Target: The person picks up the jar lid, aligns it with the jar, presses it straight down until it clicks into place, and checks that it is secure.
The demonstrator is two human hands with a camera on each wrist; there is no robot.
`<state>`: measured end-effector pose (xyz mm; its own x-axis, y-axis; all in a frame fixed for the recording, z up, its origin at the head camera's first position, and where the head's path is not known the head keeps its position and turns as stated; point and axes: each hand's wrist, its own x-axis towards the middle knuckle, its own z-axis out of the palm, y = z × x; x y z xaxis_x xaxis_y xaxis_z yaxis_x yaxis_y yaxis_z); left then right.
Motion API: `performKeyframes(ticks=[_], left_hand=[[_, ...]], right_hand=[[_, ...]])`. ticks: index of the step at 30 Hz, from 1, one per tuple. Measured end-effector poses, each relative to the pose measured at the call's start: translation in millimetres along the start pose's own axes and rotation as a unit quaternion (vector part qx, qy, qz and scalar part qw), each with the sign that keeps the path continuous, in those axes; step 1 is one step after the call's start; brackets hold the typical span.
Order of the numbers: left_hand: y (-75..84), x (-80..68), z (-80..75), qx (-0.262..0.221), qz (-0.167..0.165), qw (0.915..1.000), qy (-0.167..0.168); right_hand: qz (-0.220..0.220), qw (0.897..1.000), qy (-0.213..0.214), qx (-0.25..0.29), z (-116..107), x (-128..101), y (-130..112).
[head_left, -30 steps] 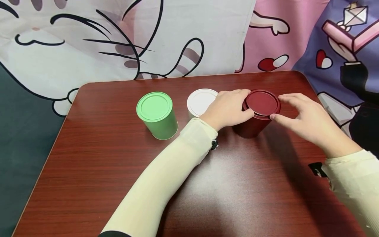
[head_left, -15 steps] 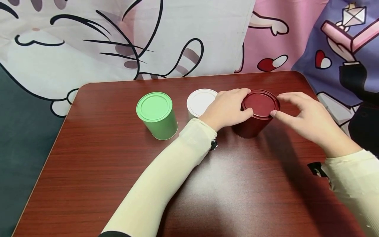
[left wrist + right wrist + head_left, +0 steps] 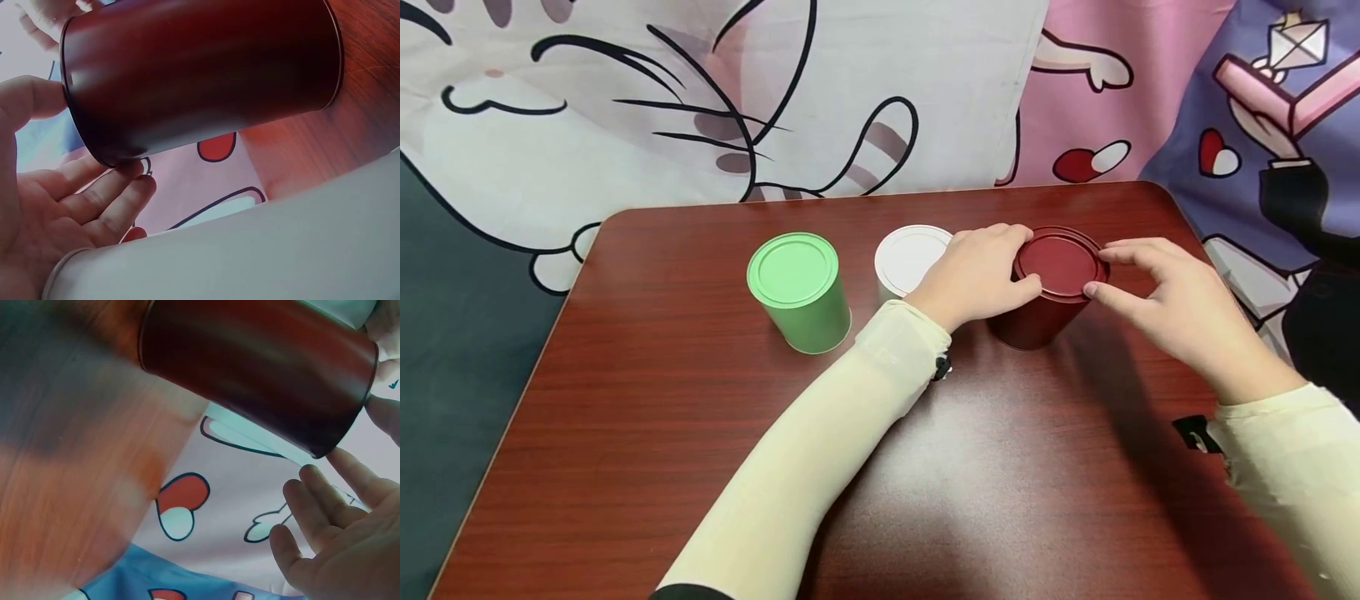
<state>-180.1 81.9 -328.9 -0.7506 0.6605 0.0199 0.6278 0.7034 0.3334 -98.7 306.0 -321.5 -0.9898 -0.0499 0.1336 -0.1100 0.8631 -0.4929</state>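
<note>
A dark red can (image 3: 1037,321) stands upright at the table's right rear, with a dark red lid (image 3: 1060,262) on top. My left hand (image 3: 973,275) holds the lid's left side, thumb toward the front and fingers behind. On the opposite side, my right hand (image 3: 1176,304) holds the lid's rim between thumb and index finger. In the left wrist view, the left thumb touches the rim of the can (image 3: 200,69) and the fingers bear on it lower down. The right wrist view has the right thumb and index finger at the rim, the other fingers spread away.
A green lidded can (image 3: 808,308) stands at the left. Between it and the red can is a white-lidded can (image 3: 910,258), partly hidden by my left hand. The brown wooden table (image 3: 662,400) ends at a patterned cloth (image 3: 955,100) behind.
The red lid has shifted slightly left and down and now sits flush on the can. My right hand has followed a little to the left; my left hand has barely moved.
</note>
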Motion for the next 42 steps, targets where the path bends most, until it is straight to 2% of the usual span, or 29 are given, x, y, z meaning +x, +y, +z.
performKeyframes(ticks=[8, 16, 27, 36, 42], left_hand=[[1.4, -0.1, 0.8, 0.009, 0.002, 1.0, 0.002], [1.8, -0.4, 1.0, 0.01, 0.006, 0.9999, 0.0], [2.7, -2.5, -0.7, 0.038, 0.008, 0.9992, 0.002], [2.8, -15.6, -4.7, 0.07, 0.016, 0.9969, 0.032], [1.0, -26.4, -6.0, 0.062, 0.013, 0.9972, 0.039]], right_hand=[[0.007, 1.0, -0.007, -0.003, 0, -1, 1], [0.007, 1.0, 0.004, 0.004, 2, -4, 1], [-0.015, 1.0, 0.019, 0.0, 4, -7, 0], [-0.018, 0.999, 0.028, 0.0, 4, -13, -5], [-0.031, 0.999, 0.042, -0.003, 5, -21, -8]])
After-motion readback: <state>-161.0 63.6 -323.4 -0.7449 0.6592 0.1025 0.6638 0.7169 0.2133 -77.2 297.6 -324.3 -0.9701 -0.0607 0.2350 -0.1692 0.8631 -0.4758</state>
